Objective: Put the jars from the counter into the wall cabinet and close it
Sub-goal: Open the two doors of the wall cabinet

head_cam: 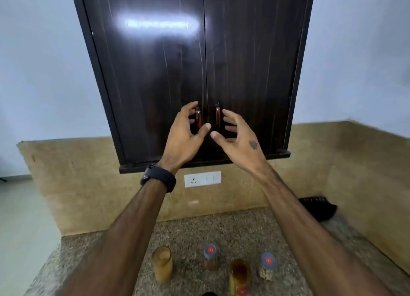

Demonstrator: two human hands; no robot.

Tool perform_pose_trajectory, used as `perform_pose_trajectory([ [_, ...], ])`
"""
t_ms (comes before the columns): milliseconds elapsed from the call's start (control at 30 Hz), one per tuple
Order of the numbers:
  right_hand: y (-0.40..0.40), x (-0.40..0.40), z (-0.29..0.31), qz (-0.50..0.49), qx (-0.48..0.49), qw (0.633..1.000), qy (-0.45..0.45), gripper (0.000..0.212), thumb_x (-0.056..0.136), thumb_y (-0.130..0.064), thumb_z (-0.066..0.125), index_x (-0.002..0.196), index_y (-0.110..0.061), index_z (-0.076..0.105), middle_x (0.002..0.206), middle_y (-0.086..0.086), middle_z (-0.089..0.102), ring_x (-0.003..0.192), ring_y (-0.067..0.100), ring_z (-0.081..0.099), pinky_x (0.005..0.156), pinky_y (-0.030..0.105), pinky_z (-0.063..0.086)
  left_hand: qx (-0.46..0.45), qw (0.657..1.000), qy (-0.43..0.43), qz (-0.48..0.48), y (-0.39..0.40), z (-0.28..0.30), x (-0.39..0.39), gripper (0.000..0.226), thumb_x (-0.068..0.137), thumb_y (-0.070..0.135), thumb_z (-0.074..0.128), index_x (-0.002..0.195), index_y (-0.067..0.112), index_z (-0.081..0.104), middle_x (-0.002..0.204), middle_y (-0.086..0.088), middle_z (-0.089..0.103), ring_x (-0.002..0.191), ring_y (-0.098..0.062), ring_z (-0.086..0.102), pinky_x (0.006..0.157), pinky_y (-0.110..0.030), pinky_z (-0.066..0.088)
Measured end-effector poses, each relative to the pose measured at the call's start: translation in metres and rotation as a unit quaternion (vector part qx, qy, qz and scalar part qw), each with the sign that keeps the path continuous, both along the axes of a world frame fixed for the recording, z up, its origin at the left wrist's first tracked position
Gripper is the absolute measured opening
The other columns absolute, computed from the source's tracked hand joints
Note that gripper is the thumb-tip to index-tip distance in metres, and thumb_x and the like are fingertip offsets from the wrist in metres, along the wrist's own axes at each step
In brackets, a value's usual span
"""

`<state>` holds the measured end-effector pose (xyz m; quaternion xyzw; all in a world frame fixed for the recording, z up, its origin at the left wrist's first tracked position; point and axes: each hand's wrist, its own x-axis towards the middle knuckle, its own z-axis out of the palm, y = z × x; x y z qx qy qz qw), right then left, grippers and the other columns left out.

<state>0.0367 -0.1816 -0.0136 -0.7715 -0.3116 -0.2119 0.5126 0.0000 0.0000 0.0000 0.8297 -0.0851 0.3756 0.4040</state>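
Observation:
A dark wood wall cabinet (155,73) hangs ahead with both doors shut. Two handles, the left handle (198,118) and the right handle (217,117), sit beside the centre seam. My left hand (185,135) is raised with fingers spread and curled just at the left handle. My right hand (238,140) is open by the right handle, fingers apart. Neither hand grips anything. Below, several jars stand on the speckled counter (188,233): a tall yellowish jar (162,263), a small blue-lidded jar (210,257), an amber jar (240,275) and another blue-lidded jar (267,265).
A white wall socket (202,179) sits under the cabinet on the beige tiled backsplash. A black object (317,207) lies in the right back corner of the counter. A black watch (158,177) is on my left wrist.

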Motion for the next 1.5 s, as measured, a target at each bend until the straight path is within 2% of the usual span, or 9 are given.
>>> perform_pose_trajectory([
  [233, 0.013, 0.053, 0.002, 0.037, 0.055, 0.995, 0.076, 0.08, 0.1, -0.029, 0.082, 0.168, -0.027, 0.04, 0.155, -0.003, 0.059, 0.135, 0.006, 0.061, 0.088, 0.008, 0.054, -0.124, 0.991, 0.053, 0.012, -0.006, 0.002, 0.045, 0.062, 0.104, 0.031, 0.073, 0.158, 0.031, 0.043, 0.115, 0.008, 0.07, 0.109, -0.012, 0.073, 0.1, -0.049, 0.065],
  [400, 0.01, 0.069, -0.009, 0.061, 0.057, 0.995, 0.061, 0.074, 0.1, -0.003, 0.073, 0.164, -0.027, 0.046, 0.14, -0.007, 0.064, 0.132, 0.005, 0.063, 0.104, 0.028, 0.063, -0.086, 0.995, 0.017, 0.04, -0.007, -0.011, 0.048, 0.064, 0.1, 0.02, 0.076, 0.15, 0.036, 0.04, 0.1, 0.002, 0.075, 0.093, -0.002, 0.074, 0.084, -0.026, 0.061],
  [533, 0.003, 0.063, -0.007, 0.061, 0.038, 0.996, 0.044, 0.077, 0.096, -0.017, 0.085, 0.161, -0.033, 0.046, 0.125, -0.019, 0.063, 0.117, 0.001, 0.066, 0.087, 0.012, 0.059, -0.056, 0.996, 0.001, 0.062, -0.013, -0.016, 0.034, 0.072, 0.093, 0.019, 0.081, 0.146, 0.04, 0.037, 0.092, 0.006, 0.071, 0.09, -0.003, 0.073, 0.079, -0.026, 0.062],
  [700, -0.003, 0.038, -0.008, -0.021, 0.026, 0.999, -0.012, 0.081, 0.086, -0.036, 0.093, 0.153, -0.03, 0.048, 0.11, -0.018, 0.064, 0.097, 0.003, 0.067, 0.081, 0.018, 0.055, -0.034, 0.994, -0.03, 0.097, -0.02, -0.02, 0.006, 0.076, 0.085, 0.03, 0.089, 0.138, 0.041, 0.036, 0.083, 0.008, 0.067, 0.086, -0.003, 0.072, 0.067, -0.028, 0.062],
  [900, -0.017, -0.01, -0.009, -0.167, 0.009, 0.983, -0.075, 0.093, 0.072, -0.057, 0.097, 0.143, -0.023, 0.046, 0.11, -0.005, 0.063, 0.103, 0.018, 0.064, 0.083, 0.034, 0.06, -0.006, 0.988, -0.053, 0.145, -0.023, -0.017, -0.046, 0.086, 0.073, 0.04, 0.097, 0.128, 0.042, 0.031, 0.094, 0.011, 0.06, 0.074, -0.004, 0.067, 0.059, -0.025, 0.056],
  [1033, -0.047, -0.043, -0.005, -0.233, 0.002, 0.969, -0.076, 0.081, 0.078, -0.039, 0.097, 0.139, -0.02, 0.048, 0.108, 0.003, 0.068, 0.105, 0.029, 0.068, 0.082, 0.046, 0.063, -0.024, 0.984, -0.08, 0.158, -0.011, -0.016, -0.088, 0.085, 0.07, 0.034, 0.099, 0.124, 0.042, 0.033, 0.115, 0.013, 0.052, 0.071, -0.006, 0.066, 0.062, -0.032, 0.059],
  [1200, -0.091, -0.074, -0.007, -0.285, 0.025, 0.957, -0.058, 0.079, 0.085, -0.021, 0.084, 0.153, -0.015, 0.046, 0.138, 0.013, 0.064, 0.118, 0.035, 0.068, 0.093, 0.051, 0.062, -0.016, 0.976, -0.088, 0.199, 0.001, -0.016, -0.131, 0.076, 0.069, 0.025, 0.092, 0.128, 0.027, 0.045, 0.115, -0.002, 0.051, 0.104, -0.024, 0.053, 0.08, -0.04, 0.053],
  [1367, -0.112, -0.09, -0.018, -0.326, 0.017, 0.941, -0.085, 0.086, 0.092, 0.001, 0.068, 0.168, -0.018, 0.032, 0.142, 0.023, 0.055, 0.111, 0.044, 0.067, 0.081, 0.044, 0.058, 0.025, 0.966, -0.129, 0.224, 0.01, -0.028, -0.166, 0.091, 0.079, -0.002, 0.075, 0.16, 0.01, 0.034, 0.153, -0.01, 0.044, 0.14, -0.029, 0.052, 0.11, -0.045, 0.057],
  [1500, -0.1, -0.106, -0.018, -0.353, -0.015, 0.931, -0.092, 0.101, 0.09, 0.01, 0.066, 0.175, -0.016, 0.017, 0.171, 0.024, 0.031, 0.137, 0.053, 0.056, 0.099, 0.058, 0.062, 0.103, 0.937, -0.118, 0.312, 0.023, -0.041, -0.178, 0.109, 0.075, -0.021, 0.05, 0.171, -0.007, 0.001, 0.181, -0.025, 0.01, 0.169, -0.042, 0.015, 0.139, -0.052, 0.017],
])
